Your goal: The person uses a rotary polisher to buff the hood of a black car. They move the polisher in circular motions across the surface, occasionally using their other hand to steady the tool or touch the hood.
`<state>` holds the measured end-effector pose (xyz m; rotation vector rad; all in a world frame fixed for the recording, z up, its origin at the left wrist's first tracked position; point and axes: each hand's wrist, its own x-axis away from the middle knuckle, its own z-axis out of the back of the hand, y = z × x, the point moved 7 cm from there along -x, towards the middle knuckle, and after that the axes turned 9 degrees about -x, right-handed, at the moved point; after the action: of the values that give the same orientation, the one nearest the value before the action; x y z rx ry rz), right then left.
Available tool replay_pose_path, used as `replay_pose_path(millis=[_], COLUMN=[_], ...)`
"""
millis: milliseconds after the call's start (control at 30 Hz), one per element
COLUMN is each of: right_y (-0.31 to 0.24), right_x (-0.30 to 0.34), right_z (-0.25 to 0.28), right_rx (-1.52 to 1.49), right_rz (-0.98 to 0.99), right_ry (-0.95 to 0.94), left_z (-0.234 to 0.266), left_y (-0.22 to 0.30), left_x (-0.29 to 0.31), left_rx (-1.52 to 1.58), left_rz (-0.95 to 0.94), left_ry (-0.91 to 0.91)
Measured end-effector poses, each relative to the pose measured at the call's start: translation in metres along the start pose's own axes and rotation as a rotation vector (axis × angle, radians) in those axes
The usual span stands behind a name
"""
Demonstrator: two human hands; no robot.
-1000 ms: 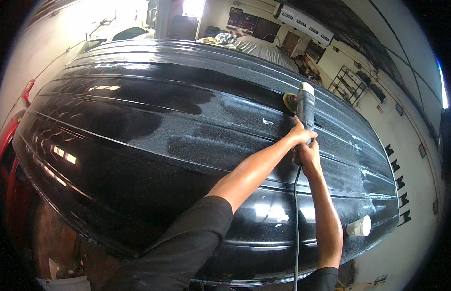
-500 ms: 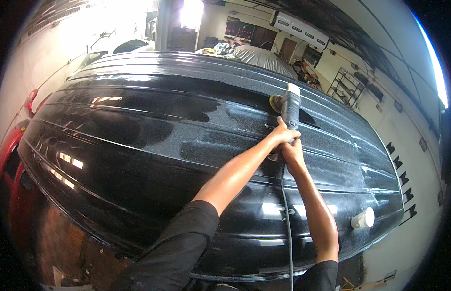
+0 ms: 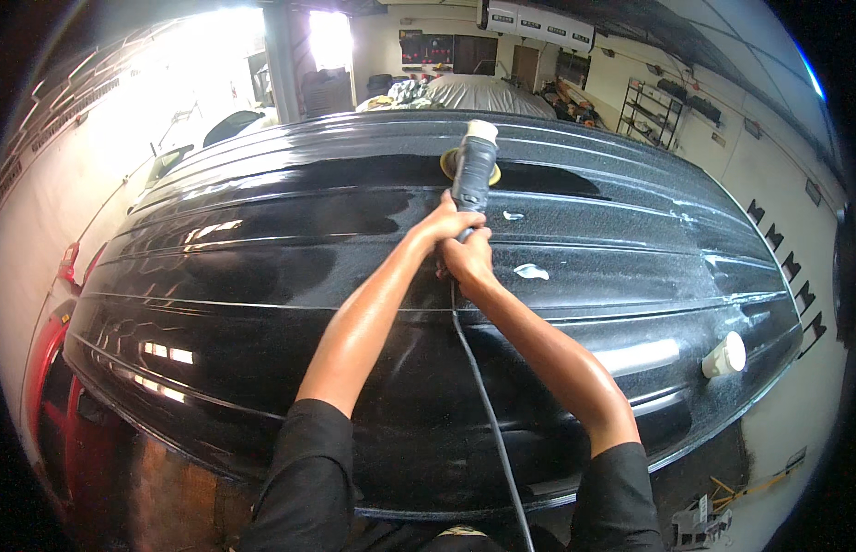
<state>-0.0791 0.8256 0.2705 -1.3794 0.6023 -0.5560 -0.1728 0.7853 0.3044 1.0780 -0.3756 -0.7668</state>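
Observation:
Both my hands hold a grey polisher (image 3: pixel 476 175) with a white top end. Its round yellow pad (image 3: pixel 448 166) rests on the glossy black ribbed vehicle roof (image 3: pixel 354 354), toward the far side. My left hand (image 3: pixel 451 222) grips the tool's body just below its middle. Closer to me, my right hand (image 3: pixel 468 254) is closed round its lower end, where the fingers are partly hidden. A dark cord (image 3: pixel 488 405) runs from the tool down over the roof toward me. Two white blobs of paste, a larger one (image 3: pixel 531 271) and a smaller one (image 3: pixel 513 216), lie right of my hands.
A white cup (image 3: pixel 724 356) stands near the roof's right edge. Whitish streaks mark the right end of the roof. Beyond it are a covered car (image 3: pixel 491 95) and a metal shelf rack (image 3: pixel 649 114). A red vehicle (image 3: pixel 55 396) is at the left.
My hands have moved the polisher left across the roof. The paste blobs, earlier partly behind my arms, now show to the right of them. My view has also turned and levelled.

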Motion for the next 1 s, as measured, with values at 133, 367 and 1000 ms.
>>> replay_pose_path(millis=[133,367,1000], right_y=[-0.009,-0.020,-0.009], right_x=[0.015,0.039,-0.038], right_z=[-0.030,-0.052,0.020], right_rx=[-0.020,-0.157,-0.427], right_rz=[-0.008,-0.099,-0.089], right_ry=[0.019,-0.049,0.338], left_z=[0.024,0.048,-0.042], left_y=[-0.010,-0.031,0.044], left_x=[0.016,0.020,-0.086], left_rx=[-0.047,-0.079,-0.290], left_rz=[0.029,0.067,-0.246], left_ry=[-0.002,-0.009,-0.352])
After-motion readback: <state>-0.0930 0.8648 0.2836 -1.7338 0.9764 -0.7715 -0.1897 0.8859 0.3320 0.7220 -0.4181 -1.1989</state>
